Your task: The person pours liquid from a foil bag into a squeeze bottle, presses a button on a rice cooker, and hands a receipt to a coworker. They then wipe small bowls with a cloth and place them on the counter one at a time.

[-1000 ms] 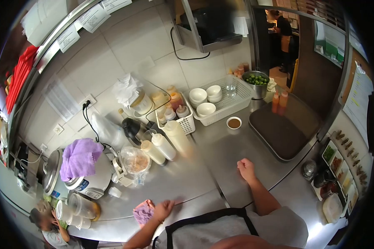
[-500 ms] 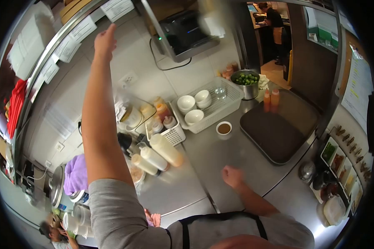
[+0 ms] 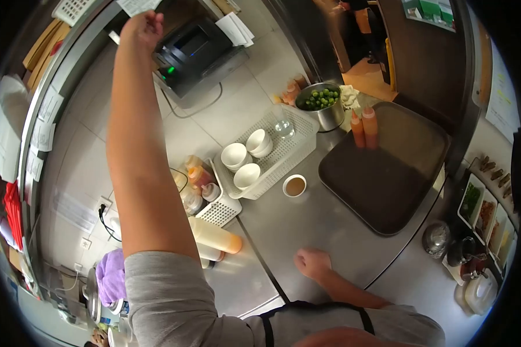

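My left hand [image 3: 142, 30] is stretched up at the upper left, its fingers curled. Just above the fingertips is a white paper slip [image 3: 138, 5] on the shelf rail; whether they grip it is hidden. Beside that hand is a black printer [image 3: 197, 49] with a green light. My right hand [image 3: 313, 264] is closed in a loose fist by the steel counter, with nothing visible in it. Beyond it on the counter stands a small white bowl of brown sauce [image 3: 295, 185].
A plastic basket [image 3: 272, 173] holds white bowls [image 3: 235, 155]. Behind are a pot of green vegetables [image 3: 328, 118] and a dark tray [image 3: 382, 185] with two orange squeeze bottles [image 3: 364, 128]. More squeeze bottles [image 3: 217, 234] lie left. Food containers [image 3: 484, 211] line the right.
The camera view has turned and shifted. My left hand has risen towards the paper slip and printer, its fingers now curled. My right hand stays low over the counter, closed.
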The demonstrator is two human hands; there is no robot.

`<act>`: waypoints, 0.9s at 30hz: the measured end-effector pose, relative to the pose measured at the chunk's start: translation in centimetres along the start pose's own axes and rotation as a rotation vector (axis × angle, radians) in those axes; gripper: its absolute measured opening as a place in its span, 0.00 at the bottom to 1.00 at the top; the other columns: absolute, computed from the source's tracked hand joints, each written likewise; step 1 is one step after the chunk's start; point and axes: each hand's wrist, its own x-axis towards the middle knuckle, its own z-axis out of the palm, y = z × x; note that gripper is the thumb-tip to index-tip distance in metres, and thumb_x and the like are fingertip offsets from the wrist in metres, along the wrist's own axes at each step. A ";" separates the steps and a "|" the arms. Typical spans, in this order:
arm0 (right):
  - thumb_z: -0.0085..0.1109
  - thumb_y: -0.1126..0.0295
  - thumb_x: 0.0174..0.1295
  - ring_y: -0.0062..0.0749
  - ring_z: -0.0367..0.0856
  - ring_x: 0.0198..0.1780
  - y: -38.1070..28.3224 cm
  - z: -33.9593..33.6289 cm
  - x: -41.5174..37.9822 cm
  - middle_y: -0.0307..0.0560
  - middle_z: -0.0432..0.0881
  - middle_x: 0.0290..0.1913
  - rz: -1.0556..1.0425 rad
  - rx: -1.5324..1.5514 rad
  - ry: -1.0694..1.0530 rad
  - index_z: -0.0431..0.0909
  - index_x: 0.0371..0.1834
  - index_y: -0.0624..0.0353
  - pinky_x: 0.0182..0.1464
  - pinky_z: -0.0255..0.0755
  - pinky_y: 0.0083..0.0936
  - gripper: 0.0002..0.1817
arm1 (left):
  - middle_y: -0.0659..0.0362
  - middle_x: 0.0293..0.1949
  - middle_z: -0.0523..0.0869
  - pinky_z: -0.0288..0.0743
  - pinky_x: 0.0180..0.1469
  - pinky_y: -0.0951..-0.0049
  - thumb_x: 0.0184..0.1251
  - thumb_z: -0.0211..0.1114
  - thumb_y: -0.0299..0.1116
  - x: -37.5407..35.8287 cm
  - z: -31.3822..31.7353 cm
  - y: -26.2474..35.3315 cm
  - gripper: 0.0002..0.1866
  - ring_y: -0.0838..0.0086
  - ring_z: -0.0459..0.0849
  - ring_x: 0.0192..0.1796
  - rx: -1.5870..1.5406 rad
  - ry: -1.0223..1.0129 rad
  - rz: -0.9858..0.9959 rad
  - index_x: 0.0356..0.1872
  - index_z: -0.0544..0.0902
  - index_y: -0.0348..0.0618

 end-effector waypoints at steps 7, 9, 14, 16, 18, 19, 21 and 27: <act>0.52 0.64 0.48 0.39 0.75 0.26 -0.5 -0.2 -0.1 0.41 0.75 0.24 0.074 -0.007 -0.043 0.71 0.21 0.53 0.28 0.69 0.32 0.07 | 0.50 0.43 0.75 0.74 0.28 0.79 0.58 0.50 0.43 12.8 -7.9 4.7 0.24 0.69 0.78 0.33 -0.072 -0.267 -0.062 0.50 0.64 0.36; 0.52 0.64 0.48 0.39 0.75 0.26 -0.4 0.3 0.1 0.41 0.75 0.25 0.028 -0.005 -0.015 0.72 0.21 0.53 0.28 0.69 0.32 0.06 | 0.51 0.45 0.74 0.71 0.27 0.76 0.60 0.47 0.53 5.6 -7.4 3.1 0.32 0.68 0.76 0.33 -0.022 -0.248 0.002 0.57 0.57 0.38; 0.53 0.65 0.48 0.40 0.74 0.26 0.3 1.0 -0.1 0.42 0.74 0.24 -0.013 0.022 0.035 0.72 0.20 0.53 0.28 0.68 0.32 0.06 | 0.44 0.53 0.66 0.74 0.33 0.76 0.59 0.54 0.38 -1.0 -14.5 4.1 0.27 0.66 0.76 0.43 -0.192 -0.034 0.292 0.55 0.58 0.34; 0.53 0.64 0.47 0.40 0.74 0.26 0.1 1.1 -0.2 0.42 0.74 0.24 0.020 0.020 0.047 0.71 0.20 0.52 0.29 0.68 0.32 0.06 | 0.45 0.56 0.60 0.72 0.35 0.74 0.59 0.53 0.41 -3.9 -16.7 4.8 0.30 0.64 0.74 0.46 -0.285 0.161 0.223 0.58 0.53 0.38; 0.53 0.64 0.47 0.39 0.74 0.26 0.0 1.1 -0.2 0.41 0.74 0.24 0.022 0.023 0.030 0.71 0.20 0.52 0.29 0.68 0.32 0.06 | 0.49 0.49 0.63 0.71 0.32 0.76 0.60 0.51 0.40 -5.2 -18.2 5.4 0.25 0.66 0.75 0.42 -0.328 0.321 0.187 0.54 0.56 0.41; 0.53 0.64 0.48 0.39 0.74 0.27 0.0 1.1 -0.2 0.41 0.74 0.24 0.027 0.023 0.024 0.71 0.20 0.52 0.29 0.68 0.32 0.06 | 0.52 0.41 0.70 0.70 0.28 0.77 0.61 0.51 0.38 -5.4 -19.5 5.8 0.18 0.68 0.77 0.36 -0.324 0.389 0.185 0.49 0.61 0.42; 0.53 0.63 0.48 0.39 0.75 0.27 0.1 1.1 -0.3 0.41 0.75 0.25 -0.006 -0.028 0.034 0.72 0.21 0.52 0.29 0.68 0.31 0.06 | 0.56 0.32 0.77 0.69 0.24 0.80 0.61 0.50 0.35 -5.1 -22.0 6.2 0.11 0.70 0.79 0.29 -0.323 0.433 0.198 0.43 0.67 0.42; 0.52 0.62 0.49 0.38 0.75 0.28 -0.1 1.1 -0.2 0.40 0.75 0.26 0.044 -0.085 -0.007 0.73 0.22 0.51 0.30 0.69 0.31 0.07 | 0.60 0.24 0.74 0.66 0.22 0.81 0.55 0.56 0.28 -4.3 -20.2 4.8 0.06 0.72 0.77 0.23 -0.318 0.305 0.239 0.34 0.71 0.41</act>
